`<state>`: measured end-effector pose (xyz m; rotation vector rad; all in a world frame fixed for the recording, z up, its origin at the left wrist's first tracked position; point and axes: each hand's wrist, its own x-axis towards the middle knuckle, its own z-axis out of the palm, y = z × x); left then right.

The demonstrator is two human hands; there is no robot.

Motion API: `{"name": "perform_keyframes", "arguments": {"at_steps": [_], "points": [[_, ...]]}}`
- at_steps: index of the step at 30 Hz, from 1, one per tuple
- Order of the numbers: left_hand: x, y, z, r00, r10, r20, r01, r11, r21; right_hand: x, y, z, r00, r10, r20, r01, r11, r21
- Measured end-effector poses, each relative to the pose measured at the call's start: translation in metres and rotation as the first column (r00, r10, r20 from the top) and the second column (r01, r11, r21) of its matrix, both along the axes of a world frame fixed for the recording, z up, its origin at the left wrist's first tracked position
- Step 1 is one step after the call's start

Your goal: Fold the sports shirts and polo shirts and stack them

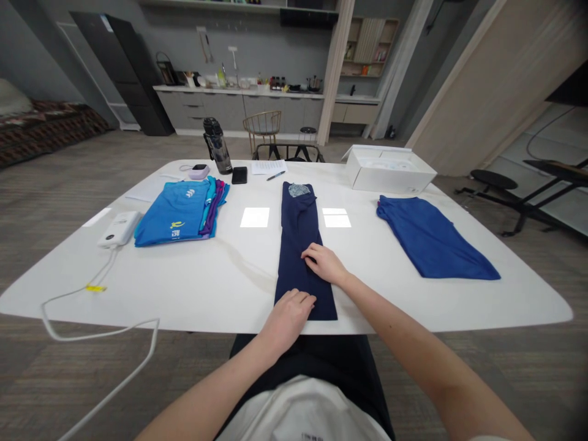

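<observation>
A pair of navy trousers (298,239), folded into a long narrow strip, lies on the white table in front of me. A patterned grey-blue patch shows at its far end. My left hand (290,315) rests on the near end of the strip, fingers bent slightly and touching the cloth. Farther up, my right hand (325,263) reaches in from the right edge, its fingertips and thumb on the cloth with a gap between them. Neither hand visibly grips the fabric.
On the table's left are a stack of folded shirts (172,211), a white power bank (120,228) with a cable, and a bottle (217,147). A phone (239,176) and pen (276,176) lie farther back. Folded blue shorts (434,239) and a white box (388,174) are right.
</observation>
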<state>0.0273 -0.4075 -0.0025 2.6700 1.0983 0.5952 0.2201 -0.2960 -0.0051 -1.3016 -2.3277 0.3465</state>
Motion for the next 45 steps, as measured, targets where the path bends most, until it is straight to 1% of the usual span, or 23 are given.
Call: {"name": "perform_keyframes", "arguments": {"at_steps": [3,6,8,10,12,13,14,17,19,21,22,24,27,29,32,35,38,40,42,45], "points": [[-0.002,0.001,-0.006,0.99,-0.092,0.105,0.095,0.995,-0.028,0.003,-0.003,-0.002,0.999,0.0,-0.034,0.0,1.0,0.003],[-0.003,-0.001,-0.006,0.978,-0.118,0.174,0.132,0.989,-0.069,0.006,-0.005,-0.004,0.998,0.011,-0.063,-0.01,1.0,0.02],[-0.003,-0.003,-0.002,0.971,-0.145,0.192,0.169,0.979,-0.116,0.007,-0.005,-0.005,0.998,0.021,-0.061,-0.019,0.999,0.027],[-0.003,-0.003,0.004,0.957,-0.199,0.211,0.237,0.956,-0.171,0.009,-0.006,-0.007,0.998,0.019,-0.054,-0.018,0.999,0.03],[-0.003,0.005,0.012,0.947,-0.22,0.233,0.269,0.941,-0.205,0.01,-0.006,-0.009,0.999,0.009,-0.044,-0.008,0.999,0.033],[-0.003,0.013,0.015,0.951,-0.196,0.241,0.248,0.946,-0.211,0.01,-0.007,-0.01,0.999,0.003,-0.04,-0.002,0.999,0.033],[-0.003,0.024,0.018,0.957,-0.148,0.248,0.202,0.957,-0.209,0.01,-0.007,-0.011,0.999,-0.004,-0.041,0.005,1.0,0.031],[0.001,0.069,0.019,0.972,0.052,0.23,-0.012,0.985,-0.173,0.009,-0.007,-0.014,0.993,-0.049,-0.109,0.049,0.999,0.0],[0.006,0.1,0.012,0.972,0.168,0.167,-0.151,0.983,-0.108,0.011,-0.003,-0.015,0.973,-0.112,-0.203,0.107,0.994,-0.035],[0.012,0.124,0.001,0.967,0.242,0.075,-0.24,0.97,-0.036,0.015,0.007,-0.014,0.935,-0.203,-0.29,0.195,0.979,-0.057],[0.016,0.132,-0.005,0.965,0.261,0.028,-0.26,0.965,-0.01,0.018,0.016,-0.013,0.915,-0.249,-0.317,0.244,0.968,-0.058],[0.021,0.138,-0.017,0.962,0.268,-0.053,-0.267,0.963,0.014,0.025,0.042,-0.01,0.886,-0.327,-0.329,0.331,0.943,-0.045],[0.024,0.135,-0.028,0.958,0.267,-0.109,-0.267,0.964,0.013,0.034,0.099,-0.005,0.875,-0.414,-0.25,0.415,0.908,-0.051],[0.024,0.132,-0.029,0.957,0.268,-0.114,-0.269,0.963,0.0,0.037,0.143,-0.002,0.86,-0.483,-0.167,0.476,0.876,-0.08],[0.022,0.131,-0.028,0.959,0.263,-0.105,-0.267,0.964,-0.021,0.032,0.206,-0.001,0.809,-0.585,-0.065,0.575,0.809,-0.121],[0.02,0.131,-0.028,0.961,0.265,-0.082,-0.268,0.963,-0.023,0.023,0.253,-0.003,0.772,-0.635,0.024,0.628,0.758,-0.177],[0.016,0.135,-0.023,0.963,0.267,-0.046,-0.269,0.963,-0.032,0.019,0.278,-0.008,0.748,-0.654,0.111,0.662,0.723,-0.201],[0.012,0.145,-0.013,0.961,0.271,-0.045,-0.273,0.961,-0.047,0.019,0.287,-0.012,0.741,-0.66,0.123,0.671,0.719,-0.182],[0.011,0.163,0.001,0.954,0.288,-0.078,-0.292,0.955,-0.054,0.022,0.292,-0.015,0.74,-0.665,0.102,0.672,0.724,-0.158],[0.019,0.203,0.02,0.919,0.368,-0.137,-0.371,0.929,0.006,0.027,0.299,-0.017,0.765,-0.642,0.051,0.64,0.748,-0.175]]}}
